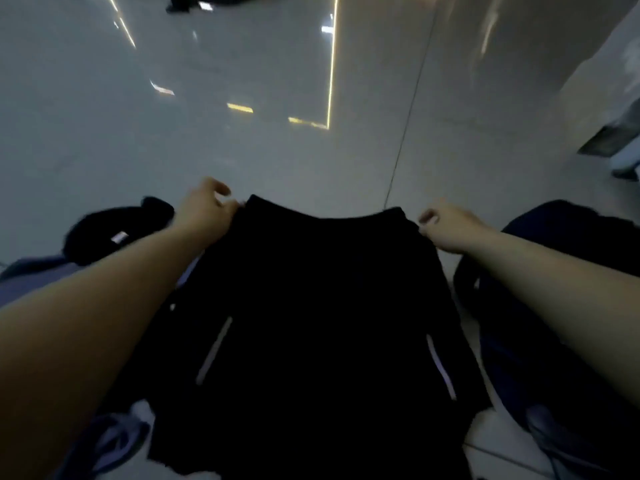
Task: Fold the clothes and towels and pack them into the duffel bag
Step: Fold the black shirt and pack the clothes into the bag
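Black garment [311, 306] lay spread flat on the grey floor [277, 150], directly in front of the person. Left hand [207, 209] and right hand [446, 230] each pinched a far corner of it. Best approach, I judged: keep that edge taut, fold evenly toward the body. Fabric looked thin, matte, with two pale slanted stripes. Dark bag [571, 289], soft-sided, sat right of the garment.

A black garment [311, 323] with two pale reflective strips lies spread on the glossy grey floor [242, 150]. The left hand [207, 209] pinches its far left corner, and the right hand [446, 226] grips its far right corner. Another black garment [117, 230] lies at left, and a dark bag [561, 306] sits at right.
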`<state>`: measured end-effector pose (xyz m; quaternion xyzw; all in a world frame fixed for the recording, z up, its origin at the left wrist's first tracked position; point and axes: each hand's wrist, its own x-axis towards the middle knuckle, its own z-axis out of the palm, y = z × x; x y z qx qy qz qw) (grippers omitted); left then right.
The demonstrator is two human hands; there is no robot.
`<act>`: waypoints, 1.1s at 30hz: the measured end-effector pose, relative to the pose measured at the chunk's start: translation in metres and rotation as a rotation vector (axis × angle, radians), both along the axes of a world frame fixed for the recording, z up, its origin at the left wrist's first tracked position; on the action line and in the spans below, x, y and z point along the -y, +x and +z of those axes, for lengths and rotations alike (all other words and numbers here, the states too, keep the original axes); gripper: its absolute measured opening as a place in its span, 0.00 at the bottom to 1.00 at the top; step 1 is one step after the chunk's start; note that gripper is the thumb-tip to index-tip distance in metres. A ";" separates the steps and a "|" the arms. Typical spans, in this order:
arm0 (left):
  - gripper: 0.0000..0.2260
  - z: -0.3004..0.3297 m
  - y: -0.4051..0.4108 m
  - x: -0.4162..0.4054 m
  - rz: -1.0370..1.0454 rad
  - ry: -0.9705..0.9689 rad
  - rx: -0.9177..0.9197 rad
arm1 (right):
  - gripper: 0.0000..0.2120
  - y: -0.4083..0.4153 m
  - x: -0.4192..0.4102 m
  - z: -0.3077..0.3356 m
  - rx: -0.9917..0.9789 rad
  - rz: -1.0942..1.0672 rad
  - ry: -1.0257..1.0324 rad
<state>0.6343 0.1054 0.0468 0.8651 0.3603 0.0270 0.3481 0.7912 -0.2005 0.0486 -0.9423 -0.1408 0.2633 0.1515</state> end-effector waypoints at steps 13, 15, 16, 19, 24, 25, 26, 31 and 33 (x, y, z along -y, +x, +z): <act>0.37 -0.122 -0.152 0.007 0.086 -0.041 -0.465 | 0.51 -0.141 0.028 -0.130 -0.125 0.829 -0.369; 0.37 -0.126 -0.171 0.009 0.051 0.035 -0.436 | 0.55 -0.153 0.040 -0.138 -0.121 0.851 -0.438; 0.36 -0.127 -0.177 0.009 0.046 0.054 -0.400 | 0.55 -0.153 0.044 -0.139 -0.117 0.839 -0.454; 0.34 -0.126 -0.188 0.013 0.029 0.028 -0.353 | 0.55 -0.147 0.050 -0.135 -0.124 0.799 -0.465; 0.28 -0.125 -0.196 0.022 -0.022 0.003 -0.460 | 0.53 -0.150 0.044 -0.125 -0.126 0.761 -0.486; 0.27 -0.125 -0.197 0.025 0.037 -0.035 -0.450 | 0.50 -0.152 0.036 -0.121 -0.063 0.726 -0.411; 0.26 -0.125 -0.197 0.028 0.083 -0.086 -0.455 | 0.47 -0.152 0.026 -0.114 0.026 0.695 -0.312; 0.18 -0.130 -0.199 0.042 0.019 -0.220 -0.515 | 0.24 -0.152 -0.068 -0.103 0.072 0.649 0.114; 0.11 -0.126 -0.194 0.047 -0.052 -0.168 -0.456 | 0.23 -0.153 -0.119 -0.108 0.121 0.633 0.169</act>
